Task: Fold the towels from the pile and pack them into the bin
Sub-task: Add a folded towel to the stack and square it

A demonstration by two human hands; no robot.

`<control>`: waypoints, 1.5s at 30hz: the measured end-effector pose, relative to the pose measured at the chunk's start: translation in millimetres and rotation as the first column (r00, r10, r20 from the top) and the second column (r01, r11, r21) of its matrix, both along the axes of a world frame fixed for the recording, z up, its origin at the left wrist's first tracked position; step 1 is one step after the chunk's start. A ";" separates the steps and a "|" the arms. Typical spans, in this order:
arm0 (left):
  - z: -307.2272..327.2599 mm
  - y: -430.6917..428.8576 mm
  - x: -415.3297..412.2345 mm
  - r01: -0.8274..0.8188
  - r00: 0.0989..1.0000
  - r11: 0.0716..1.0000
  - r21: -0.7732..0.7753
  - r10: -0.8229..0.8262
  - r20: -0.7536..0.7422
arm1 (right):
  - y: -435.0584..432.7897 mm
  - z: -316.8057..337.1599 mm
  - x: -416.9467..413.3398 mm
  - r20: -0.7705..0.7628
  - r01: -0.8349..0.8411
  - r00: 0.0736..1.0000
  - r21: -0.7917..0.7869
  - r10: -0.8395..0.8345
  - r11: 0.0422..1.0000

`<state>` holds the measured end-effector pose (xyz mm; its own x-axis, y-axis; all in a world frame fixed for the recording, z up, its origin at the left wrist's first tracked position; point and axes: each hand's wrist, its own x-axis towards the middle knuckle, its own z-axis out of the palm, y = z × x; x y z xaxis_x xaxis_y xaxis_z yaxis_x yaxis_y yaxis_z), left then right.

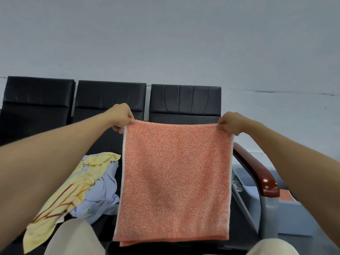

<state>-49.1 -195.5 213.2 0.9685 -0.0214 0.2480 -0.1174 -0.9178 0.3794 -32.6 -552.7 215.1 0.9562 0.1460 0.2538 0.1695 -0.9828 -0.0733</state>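
Note:
An orange towel [174,177] with white side edges hangs doubled over in front of me, stretched flat in the air. My left hand [122,117] pinches its top left corner. My right hand [230,123] pinches its top right corner. Both arms reach forward at about the same height. On the seat to the left lies the pile: a yellow towel [77,183] with red stripes over a light blue towel [103,192]. At the lower right, past the armrest, stands a grey-blue bin [292,218] holding something orange; the armrest and my right arm hide part of it.
A row of black padded seats [110,96] stands against a pale wall. A dark red armrest [257,172] on a grey metal post sits between the seat and the bin. My knees in beige trousers [73,238] show at the bottom.

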 end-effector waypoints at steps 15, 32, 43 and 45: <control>-212.7 -15.8 68.7 0.055 0.998 0.950 -0.307 -0.044 0.046 | -17.6 -189.6 63.4 -0.071 0.098 0.994 0.277 -0.081 0.956; -282.6 -3.5 28.3 0.302 0.953 0.953 -0.003 -0.302 -0.033 | -40.0 -261.2 19.0 -0.323 -0.198 0.906 0.250 0.274 0.948; -292.6 4.2 18.9 0.306 0.908 0.952 0.014 -0.288 -0.305 | -37.3 -271.9 6.3 -0.606 -0.202 0.740 0.214 0.292 0.956; -296.8 4.0 20.4 0.319 0.873 0.948 0.012 -0.289 -0.392 | -35.0 -275.4 7.9 -0.625 -0.192 0.735 0.179 0.262 0.965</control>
